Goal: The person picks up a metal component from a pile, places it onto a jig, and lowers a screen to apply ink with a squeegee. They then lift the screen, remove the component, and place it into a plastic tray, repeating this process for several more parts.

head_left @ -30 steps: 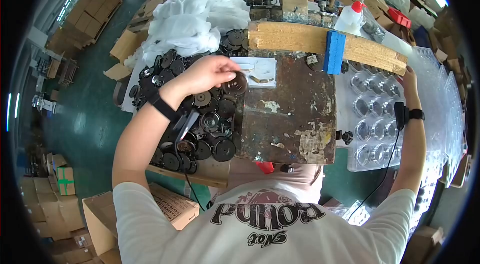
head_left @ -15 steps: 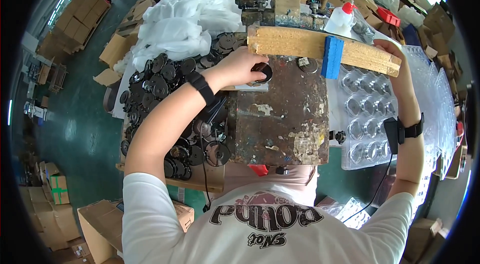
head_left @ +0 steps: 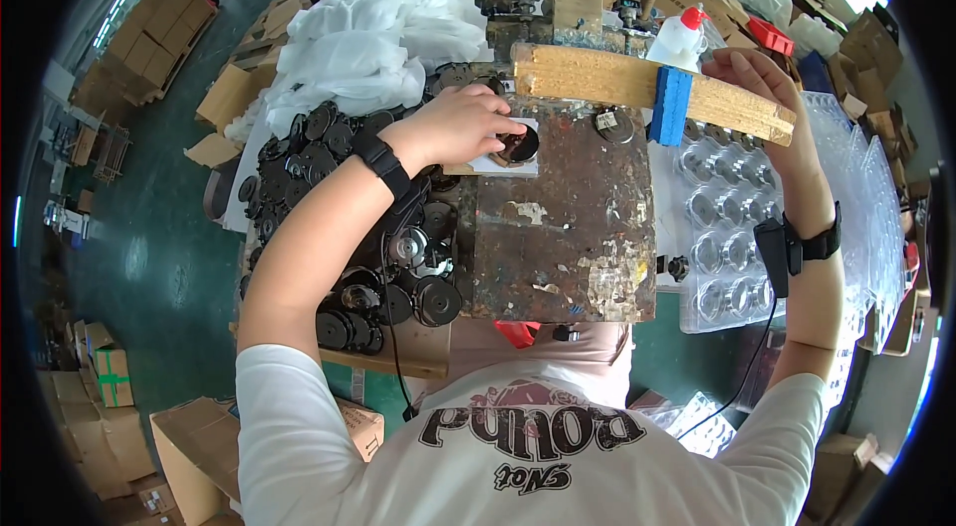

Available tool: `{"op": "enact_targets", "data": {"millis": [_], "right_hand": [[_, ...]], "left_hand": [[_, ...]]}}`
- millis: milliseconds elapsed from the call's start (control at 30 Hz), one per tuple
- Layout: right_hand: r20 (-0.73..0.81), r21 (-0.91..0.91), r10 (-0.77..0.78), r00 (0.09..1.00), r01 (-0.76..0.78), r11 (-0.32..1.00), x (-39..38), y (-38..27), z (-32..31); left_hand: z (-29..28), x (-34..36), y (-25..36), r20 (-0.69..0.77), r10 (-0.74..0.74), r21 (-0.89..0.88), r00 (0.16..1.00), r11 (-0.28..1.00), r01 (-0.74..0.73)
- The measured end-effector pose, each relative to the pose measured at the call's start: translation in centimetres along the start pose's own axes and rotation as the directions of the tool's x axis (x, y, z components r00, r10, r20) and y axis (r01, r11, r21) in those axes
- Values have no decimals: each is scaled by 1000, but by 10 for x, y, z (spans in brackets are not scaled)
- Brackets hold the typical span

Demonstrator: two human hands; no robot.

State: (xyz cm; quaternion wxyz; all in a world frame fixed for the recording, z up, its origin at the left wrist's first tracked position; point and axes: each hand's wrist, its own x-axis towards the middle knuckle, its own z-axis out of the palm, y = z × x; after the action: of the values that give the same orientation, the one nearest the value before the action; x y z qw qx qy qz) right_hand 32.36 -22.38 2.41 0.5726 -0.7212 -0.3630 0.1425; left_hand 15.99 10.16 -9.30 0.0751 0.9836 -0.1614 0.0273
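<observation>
My left hand [head_left: 460, 128] lies with its fingers extended over the left side of a dark round part [head_left: 526, 144]. That part rests on a small white pad [head_left: 498, 163] at the left edge of the worn metal work plate [head_left: 558, 227]. The left thumb is mostly hidden. A wooden bar [head_left: 588, 81] with a blue sleeve [head_left: 671, 106] crosses above the far end of the plate. At its right end my right hand [head_left: 759, 78] is raised behind the bar, fingers loosely stretched, apparently not wrapped round it. Part of the palm is hidden by the bar.
Many dark round parts [head_left: 317, 167] are heaped to the left, with white wrapping [head_left: 363, 38] beyond. Another disc [head_left: 614, 125] lies on the plate. Clear plastic trays [head_left: 727, 252] and a white bottle with a red cap [head_left: 679, 38] are on the right.
My left fingers have loosened from a pinch on the round part and drawn slightly left. The bar has swung a little, its left end rightward; my right fingers have lifted and spread behind it.
</observation>
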Motion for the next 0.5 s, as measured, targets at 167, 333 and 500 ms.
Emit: {"op": "enact_targets", "data": {"millis": [167, 333, 500], "right_hand": [[7, 25, -22, 1000, 22, 999, 1, 1, 2], [29, 28, -17, 999, 16, 999, 2, 12, -10], [135, 113, -143, 981, 128, 985, 5, 33, -28]], "left_hand": [[12, 4, 23, -201, -23, -34, 979, 999, 16], [18, 2, 28, -136, -204, 66, 969, 975, 215], [8, -2, 6, -115, 29, 182, 993, 983, -8]]}}
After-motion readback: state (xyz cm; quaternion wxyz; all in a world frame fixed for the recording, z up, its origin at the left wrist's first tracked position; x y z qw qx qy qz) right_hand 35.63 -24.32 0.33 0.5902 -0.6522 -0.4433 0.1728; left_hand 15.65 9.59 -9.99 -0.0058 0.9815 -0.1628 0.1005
